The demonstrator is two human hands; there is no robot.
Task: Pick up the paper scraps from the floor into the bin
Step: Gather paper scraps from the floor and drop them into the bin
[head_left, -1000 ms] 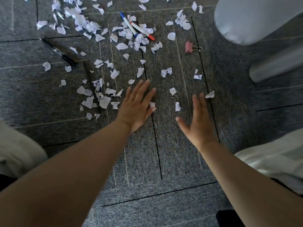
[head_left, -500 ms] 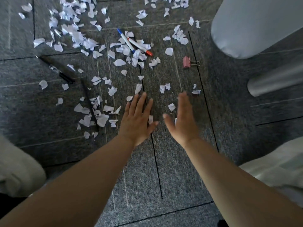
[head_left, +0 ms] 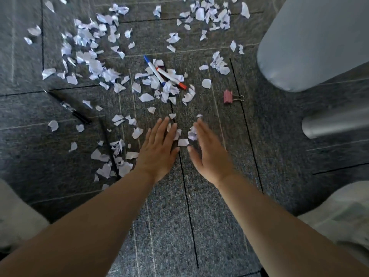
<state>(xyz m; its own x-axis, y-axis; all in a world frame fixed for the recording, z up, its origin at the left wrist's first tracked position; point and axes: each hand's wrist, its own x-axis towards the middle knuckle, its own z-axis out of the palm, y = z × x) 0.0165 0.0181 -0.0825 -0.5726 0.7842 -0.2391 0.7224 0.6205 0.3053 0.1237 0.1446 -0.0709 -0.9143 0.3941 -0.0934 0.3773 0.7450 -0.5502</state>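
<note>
The fingers (head_left: 159,129) of the left hand (head_left: 157,151) are held straight and close together, laid flat against the grey carpet-tile floor (head_left: 199,216); nothing is gripped by them. The fingers (head_left: 202,129) of the right hand (head_left: 209,156) are likewise extended and relaxed. This hand is tilted onto its edge with the palm turned toward the left hand, it is slightly blurred, and nothing is grasped by it.

A few torn white paper scraps (head_left: 183,142) are enclosed between the two hands, touching or just beside the fingertips. More scraps are strewn just to the left of the left hand, and many more are spread over the floor beyond both hands, thickest toward the upper left and top.

Among the scraps ahead of the hands, a white marker with a blue cap (head_left: 153,71) and a white marker with a red cap (head_left: 172,78) are seen lying side by side at an angle. A pink metal binder clip (head_left: 227,96) is found to their right, apart from the paper. A black pen (head_left: 74,111) lies to the left.

At the upper right a large pale grey rounded body (head_left: 311,43) is seen, with a grey cylinder (head_left: 337,123) below it; whether either is the bin cannot be told. Pale fabric (head_left: 16,216) is visible at both lower corners.
</note>
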